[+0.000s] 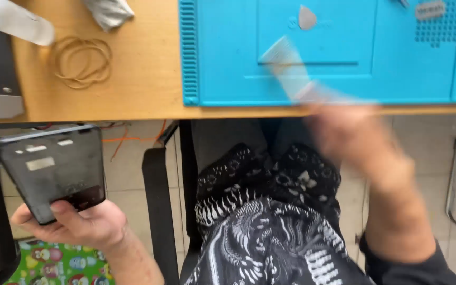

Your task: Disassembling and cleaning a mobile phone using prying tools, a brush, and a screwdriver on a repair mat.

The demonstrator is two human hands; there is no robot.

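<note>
Head view looks straight down past a wooden table edge to the person's lap. The left hand, at about 8 o'clock in the frame, is closed around the lower end of a dark phone-like panel, thumb across its face — the panel slants up toward 10 o'clock, held off the table and below its edge. The right hand, at about 3 o'clock from centre, is smeared by motion; it appears to pinch a pale, flat, blurred strip that reaches up toward 12 o'clock over the blue work mat, though the grip itself cannot be made out clearly. On the mat, at 12 o'clock from the strip, lies a small grey teardrop pick. A loop of tan rubber bands rests on the bare wood at 9 o'clock from the mat — well apart from both hands.
</note>
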